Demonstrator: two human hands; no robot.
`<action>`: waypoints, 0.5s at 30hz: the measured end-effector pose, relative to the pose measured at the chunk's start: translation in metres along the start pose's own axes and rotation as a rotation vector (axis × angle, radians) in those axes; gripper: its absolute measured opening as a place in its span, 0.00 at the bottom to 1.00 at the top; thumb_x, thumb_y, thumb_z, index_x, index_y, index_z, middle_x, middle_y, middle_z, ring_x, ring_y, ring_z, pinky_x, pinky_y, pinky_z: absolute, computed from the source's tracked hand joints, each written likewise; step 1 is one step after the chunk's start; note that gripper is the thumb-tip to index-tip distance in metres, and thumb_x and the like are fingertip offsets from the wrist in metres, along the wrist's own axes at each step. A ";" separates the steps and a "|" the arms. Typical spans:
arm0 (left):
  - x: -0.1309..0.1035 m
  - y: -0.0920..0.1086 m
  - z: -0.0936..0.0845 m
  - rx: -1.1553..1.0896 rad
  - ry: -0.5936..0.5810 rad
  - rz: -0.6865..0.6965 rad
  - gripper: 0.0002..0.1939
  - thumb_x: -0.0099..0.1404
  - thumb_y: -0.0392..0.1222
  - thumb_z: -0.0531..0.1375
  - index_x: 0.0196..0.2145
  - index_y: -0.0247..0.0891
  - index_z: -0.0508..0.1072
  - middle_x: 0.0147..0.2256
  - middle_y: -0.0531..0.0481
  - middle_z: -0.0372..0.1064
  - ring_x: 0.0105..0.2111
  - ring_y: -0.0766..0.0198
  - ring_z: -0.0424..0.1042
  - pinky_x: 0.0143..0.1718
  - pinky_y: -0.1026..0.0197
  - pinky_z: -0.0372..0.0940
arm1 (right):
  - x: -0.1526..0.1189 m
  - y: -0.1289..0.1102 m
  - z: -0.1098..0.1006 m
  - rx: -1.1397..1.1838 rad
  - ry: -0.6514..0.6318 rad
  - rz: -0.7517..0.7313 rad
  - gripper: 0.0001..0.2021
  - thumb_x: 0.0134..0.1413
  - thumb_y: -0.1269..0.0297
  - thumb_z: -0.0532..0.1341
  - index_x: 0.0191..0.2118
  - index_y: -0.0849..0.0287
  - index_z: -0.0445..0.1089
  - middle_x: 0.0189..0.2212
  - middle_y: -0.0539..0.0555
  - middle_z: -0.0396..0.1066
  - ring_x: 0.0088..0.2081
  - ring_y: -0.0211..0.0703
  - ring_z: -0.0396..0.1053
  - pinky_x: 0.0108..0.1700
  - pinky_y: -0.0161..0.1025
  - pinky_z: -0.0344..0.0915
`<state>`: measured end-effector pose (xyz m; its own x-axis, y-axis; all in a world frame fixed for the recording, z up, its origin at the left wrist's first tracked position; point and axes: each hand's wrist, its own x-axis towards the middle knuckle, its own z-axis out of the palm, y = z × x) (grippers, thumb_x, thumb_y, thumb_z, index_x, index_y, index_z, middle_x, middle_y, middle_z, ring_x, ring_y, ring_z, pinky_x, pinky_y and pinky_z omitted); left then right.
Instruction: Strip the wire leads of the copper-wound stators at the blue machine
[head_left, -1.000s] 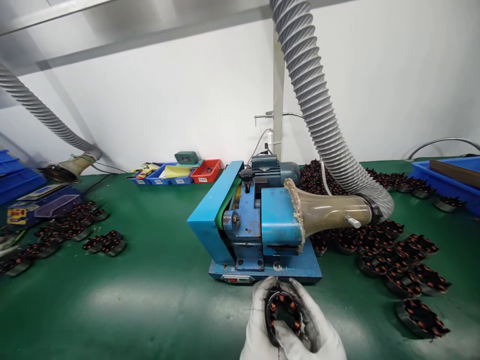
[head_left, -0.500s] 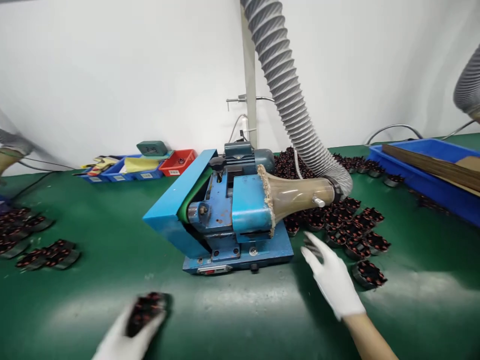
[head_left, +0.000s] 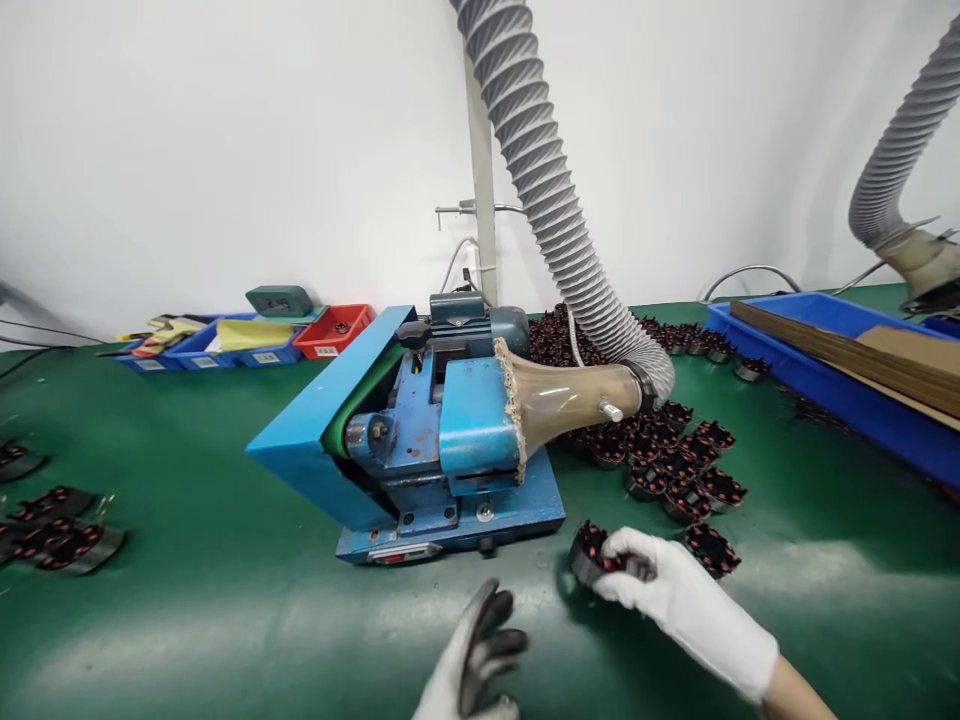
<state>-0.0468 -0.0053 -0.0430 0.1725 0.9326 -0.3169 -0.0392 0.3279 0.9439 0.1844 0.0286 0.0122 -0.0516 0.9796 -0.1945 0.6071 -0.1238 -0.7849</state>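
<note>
My right hand [head_left: 645, 575], in a white glove, grips a motor stator [head_left: 589, 555] by its right side, just right of the machine's base. The stator is a dark metal ring with black plastic teeth and copper windings. My left hand [head_left: 480, 655], gloved in white with grey-black finger pads, is empty with its fingers apart, in front of the machine. Between and behind the hands stands a blue belt sander [head_left: 480, 420] with a green belt. Another stator [head_left: 711, 550] lies just behind my right hand, at the near edge of a group of stators [head_left: 679, 465].
A grey ribbed hose [head_left: 551, 200] runs down to the machine's clear funnel [head_left: 570, 395]. At right is a blue tray [head_left: 847, 385] with cardboard. Several stators [head_left: 67, 535] lie far left. Behind them are small blue bins [head_left: 262, 355] and a red bin [head_left: 330, 335].
My left hand has let go of the stator it held and moved right. My right hand, open before, has closed on a stator. The view has shifted to the right.
</note>
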 end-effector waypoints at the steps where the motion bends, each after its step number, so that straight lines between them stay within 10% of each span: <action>1: 0.005 0.005 0.013 -0.118 -0.109 -0.063 0.31 0.50 0.58 0.63 0.51 0.45 0.68 0.52 0.38 0.67 0.41 0.49 0.74 0.41 0.50 0.69 | -0.008 -0.007 -0.004 0.095 -0.071 -0.031 0.02 0.44 0.65 0.65 0.25 0.55 0.72 0.19 0.44 0.69 0.23 0.38 0.64 0.25 0.31 0.59; 4: 0.016 0.029 0.036 -0.299 -0.332 -0.213 0.27 0.53 0.61 0.59 0.46 0.42 0.72 0.45 0.38 0.72 0.39 0.49 0.75 0.40 0.47 0.68 | -0.020 -0.029 -0.008 0.343 -0.240 -0.082 0.07 0.32 0.70 0.70 0.24 0.55 0.76 0.23 0.45 0.72 0.27 0.40 0.67 0.30 0.32 0.63; 7: 0.018 0.050 0.040 -0.308 -0.318 -0.143 0.26 0.48 0.51 0.66 0.45 0.40 0.72 0.42 0.40 0.74 0.44 0.47 0.73 0.46 0.46 0.65 | -0.018 -0.039 0.005 0.670 -0.171 -0.017 0.16 0.32 0.72 0.69 0.35 0.54 0.76 0.28 0.49 0.75 0.31 0.45 0.71 0.34 0.37 0.68; 11: 0.011 0.054 0.031 -0.180 0.011 0.041 0.34 0.37 0.33 0.70 0.45 0.42 0.70 0.47 0.43 0.71 0.47 0.48 0.70 0.51 0.52 0.63 | -0.011 -0.042 0.047 0.881 0.012 -0.010 0.26 0.31 0.68 0.68 0.45 0.57 0.71 0.44 0.59 0.74 0.47 0.55 0.70 0.49 0.46 0.65; 15: 0.012 0.047 0.028 -0.098 0.312 0.053 0.24 0.48 0.36 0.64 0.45 0.44 0.69 0.45 0.46 0.72 0.44 0.52 0.72 0.47 0.55 0.66 | -0.003 -0.055 0.083 0.668 0.122 0.002 0.29 0.28 0.64 0.68 0.46 0.57 0.70 0.45 0.60 0.73 0.46 0.58 0.71 0.45 0.44 0.69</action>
<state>-0.0190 0.0167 0.0000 -0.1412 0.9449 -0.2952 -0.1375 0.2766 0.9511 0.0851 0.0194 0.0074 0.0628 0.9853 -0.1590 -0.0155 -0.1583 -0.9873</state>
